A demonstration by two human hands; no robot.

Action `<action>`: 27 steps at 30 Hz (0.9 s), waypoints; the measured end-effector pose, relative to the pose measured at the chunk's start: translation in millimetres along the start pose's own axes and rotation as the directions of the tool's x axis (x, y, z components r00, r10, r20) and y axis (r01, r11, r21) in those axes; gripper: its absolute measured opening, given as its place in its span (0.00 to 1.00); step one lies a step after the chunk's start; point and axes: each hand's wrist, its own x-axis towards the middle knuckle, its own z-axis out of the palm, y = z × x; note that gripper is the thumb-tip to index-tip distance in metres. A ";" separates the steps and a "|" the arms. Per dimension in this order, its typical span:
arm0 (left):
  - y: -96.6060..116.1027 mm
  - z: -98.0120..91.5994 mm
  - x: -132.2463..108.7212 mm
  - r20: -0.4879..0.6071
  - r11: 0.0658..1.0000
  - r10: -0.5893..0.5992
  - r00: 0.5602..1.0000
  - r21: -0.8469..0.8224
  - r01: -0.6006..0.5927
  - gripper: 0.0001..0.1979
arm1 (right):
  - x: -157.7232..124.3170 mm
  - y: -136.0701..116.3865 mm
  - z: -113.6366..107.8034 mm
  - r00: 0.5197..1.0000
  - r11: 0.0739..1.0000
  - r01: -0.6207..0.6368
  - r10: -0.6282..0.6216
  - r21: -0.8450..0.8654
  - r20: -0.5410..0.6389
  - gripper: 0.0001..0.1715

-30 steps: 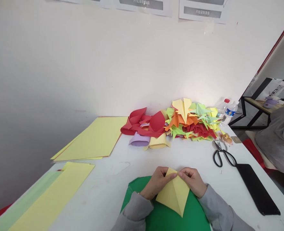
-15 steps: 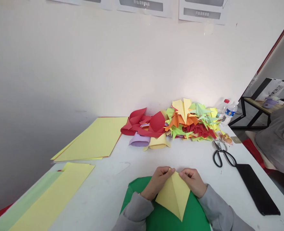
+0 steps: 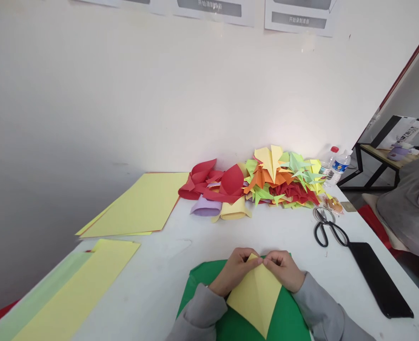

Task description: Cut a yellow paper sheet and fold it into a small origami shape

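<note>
A pale yellow sheet of folding paper [image 3: 257,296], creased down its middle into a kite-like shape, is held between both hands. My left hand [image 3: 233,271] pinches its far corner from the left, thumb on top. From the right, my right hand [image 3: 284,269] pinches the same far edge, and the two thumbs almost meet there. The paper's near point hangs toward me over a green sheet [image 3: 236,327] lying on the table under my forearms. The fingers behind the paper are partly hidden.
Large yellow sheets [image 3: 138,203] and long yellow strips [image 3: 77,293] lie on the left. Folded paper pieces [image 3: 277,180] and red paper loops [image 3: 216,182] are heaped along the wall. Scissors [image 3: 328,227], a black flat object [image 3: 380,279] and plastic bottles [image 3: 337,168] are on the right. A seated person [image 3: 412,203] is beyond.
My thumbs have come closer together at the paper's far corner. The sheet's near point has dropped slightly toward me.
</note>
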 end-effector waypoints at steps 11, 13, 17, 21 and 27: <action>2.9 4.0 -2.5 -0.036 0.998 -0.033 0.999 -0.060 0.031 0.27 | -0.8 -3.4 -1.8 0.999 0.999 -0.008 0.009 -0.048 0.031 0.30; 3.7 4.1 -2.9 -0.042 0.998 -0.032 0.999 -0.059 0.030 0.27 | -0.9 -3.2 -2.5 0.999 0.999 -0.013 0.015 -0.050 0.037 0.30; 7.5 1.9 -3.7 -0.071 0.999 -0.020 0.997 -0.046 0.017 0.27 | -1.2 -4.2 -3.6 0.999 0.999 -0.018 0.020 -0.047 0.049 0.32; 10.1 -0.9 -3.6 -0.100 1.000 -0.009 0.995 -0.020 0.007 0.26 | -1.1 -4.5 -4.1 0.999 0.999 -0.020 0.022 -0.043 0.039 0.32; 4.0 -4.2 -0.4 -0.162 1.000 -0.003 0.987 -0.007 0.002 0.24 | -1.2 -3.4 -5.4 0.999 0.999 -0.027 0.028 -0.018 0.019 0.32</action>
